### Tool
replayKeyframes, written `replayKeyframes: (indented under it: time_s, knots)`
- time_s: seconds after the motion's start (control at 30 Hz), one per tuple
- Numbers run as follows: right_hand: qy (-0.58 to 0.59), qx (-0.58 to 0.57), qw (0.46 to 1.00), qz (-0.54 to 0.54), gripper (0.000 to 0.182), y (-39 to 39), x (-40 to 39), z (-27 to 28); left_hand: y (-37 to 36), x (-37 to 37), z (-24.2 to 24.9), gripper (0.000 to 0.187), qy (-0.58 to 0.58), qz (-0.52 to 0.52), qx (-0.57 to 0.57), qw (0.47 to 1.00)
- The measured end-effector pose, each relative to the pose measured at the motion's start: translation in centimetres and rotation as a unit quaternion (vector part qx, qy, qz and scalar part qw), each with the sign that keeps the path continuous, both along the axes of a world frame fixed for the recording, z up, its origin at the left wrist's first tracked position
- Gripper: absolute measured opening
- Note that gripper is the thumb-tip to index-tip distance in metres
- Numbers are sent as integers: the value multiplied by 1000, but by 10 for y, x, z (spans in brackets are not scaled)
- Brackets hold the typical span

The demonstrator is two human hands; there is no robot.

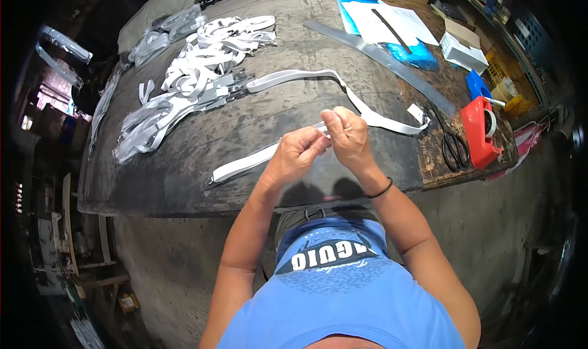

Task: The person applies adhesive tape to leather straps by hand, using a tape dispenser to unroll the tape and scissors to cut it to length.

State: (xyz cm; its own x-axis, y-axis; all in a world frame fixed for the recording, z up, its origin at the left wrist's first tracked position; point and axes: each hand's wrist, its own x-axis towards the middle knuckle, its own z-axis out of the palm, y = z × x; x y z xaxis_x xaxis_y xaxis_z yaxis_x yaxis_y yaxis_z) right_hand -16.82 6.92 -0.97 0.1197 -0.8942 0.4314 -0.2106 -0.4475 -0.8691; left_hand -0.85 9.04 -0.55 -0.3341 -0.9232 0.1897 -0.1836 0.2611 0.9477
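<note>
My left hand (297,155) is closed over one end of a white strap (244,163), which lies toward the left with a dark fitting at its far end. Close beside it, my right hand (349,142) is closed too, thumb raised. A small piece of clear plastic (321,127) shows between the two hands; the fingers hide most of it. Behind them a second white strap (300,75) curves across the dark table (306,42) and bends out to the right of my right hand.
Many white straps (214,52) are heaped at the left, beside plastic-wrapped ones (150,125). A long metal ruler (383,64) lies diagonally. Black scissors (454,148) and a red tape dispenser (479,133) sit at the right. Papers (392,21) and a small white box (463,52) are behind.
</note>
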Motion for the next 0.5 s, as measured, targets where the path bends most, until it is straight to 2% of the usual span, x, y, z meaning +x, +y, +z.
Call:
replayKeyframes:
  time_s: [0.07,0.13,0.17,0.2,0.3,0.33,0.4,0.5]
  knots:
    - [6,34,999,-13,32,-5,-3,-9,0,-3,3,19,-86,0,-58,995]
    - [-65,97,991,63,31,-13,-5,-18,-1,0,-6,18,-75,25,-37,996]
    - [-150,114,975,117,28,-10,-4,-13,-2,2,-8,17,-63,55,-17,996]
    - [-151,115,975,118,28,-9,-6,-13,-2,4,-9,17,-65,56,-16,996]
    - [-1,43,996,83,24,-1,-19,-5,-5,5,-9,16,-45,54,12,997]
    - [-1,45,996,81,24,0,-19,-6,-5,4,-8,17,-66,52,-25,996]
    - [64,-67,996,-6,26,2,-15,-7,-6,0,-9,19,-86,46,-60,993]
    - [58,-3,997,-40,28,1,-12,-11,-7,-11,-13,20,-54,32,-32,998]
